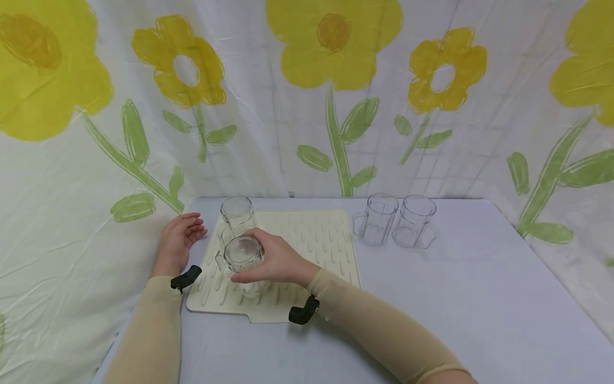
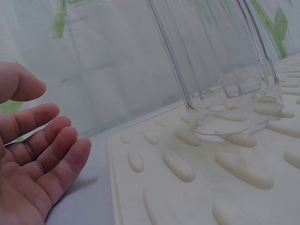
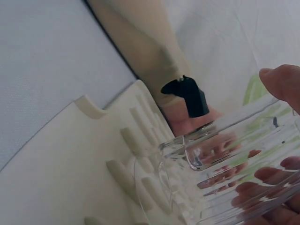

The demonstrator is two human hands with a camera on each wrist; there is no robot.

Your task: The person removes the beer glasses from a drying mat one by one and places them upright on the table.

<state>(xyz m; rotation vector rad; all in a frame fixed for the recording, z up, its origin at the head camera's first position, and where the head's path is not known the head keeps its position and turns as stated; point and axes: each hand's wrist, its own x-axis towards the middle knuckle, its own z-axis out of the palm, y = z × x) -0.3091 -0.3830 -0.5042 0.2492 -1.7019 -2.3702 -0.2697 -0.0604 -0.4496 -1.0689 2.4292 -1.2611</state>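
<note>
My right hand (image 1: 275,258) grips a clear glass mug (image 1: 243,255) over the left part of a cream ridged drying mat (image 1: 307,234), thumb on the near side and fingers on the far side. The mug's thick round end faces up and its handle points left. In the right wrist view the fingers (image 3: 276,187) show through the ribbed glass. Just behind, a second glass mug (image 1: 236,213) stands on the mat; the left wrist view shows a mug's lower edge (image 2: 239,129) on the ridges. My left hand (image 1: 179,240) is beside the mat's left edge, fingers loosely bent, holding nothing.
Two more clear glass mugs (image 1: 380,220) stand side by side at the back right of the white table (image 1: 431,309). A white curtain (image 1: 259,133) with yellow flowers hangs behind the table and along its sides. Each wrist wears a black camera mount (image 1: 303,311).
</note>
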